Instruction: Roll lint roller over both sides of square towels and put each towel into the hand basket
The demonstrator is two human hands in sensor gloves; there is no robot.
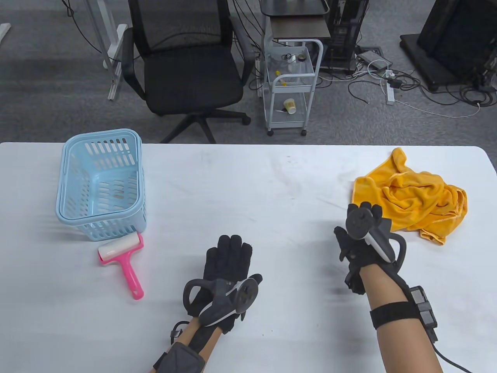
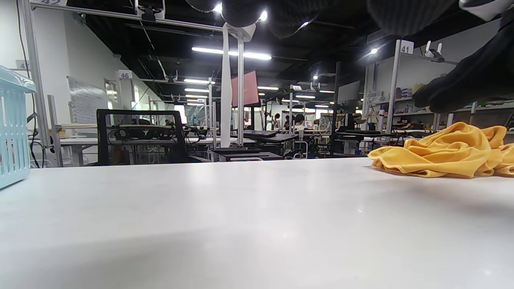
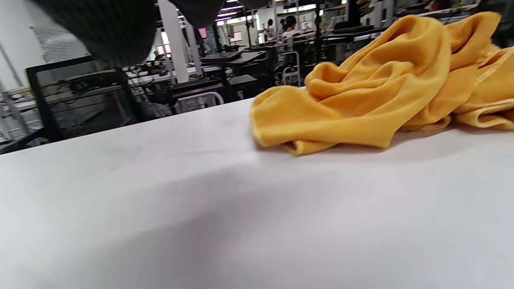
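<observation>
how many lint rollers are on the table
1. The pink lint roller lies on the white table, just in front of the blue basket, left of the left hand.

The right hand (image 1: pixel 363 237) has its tracker (image 1: pixel 365 229) covering the fingers, so their shape cannot be told; the basket (image 2: pixel 12 132), far to the left hand's left, is cut off by the picture's edge

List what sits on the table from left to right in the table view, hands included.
Light blue hand basket → pink lint roller → left hand → right hand → crumpled orange towel.
</observation>
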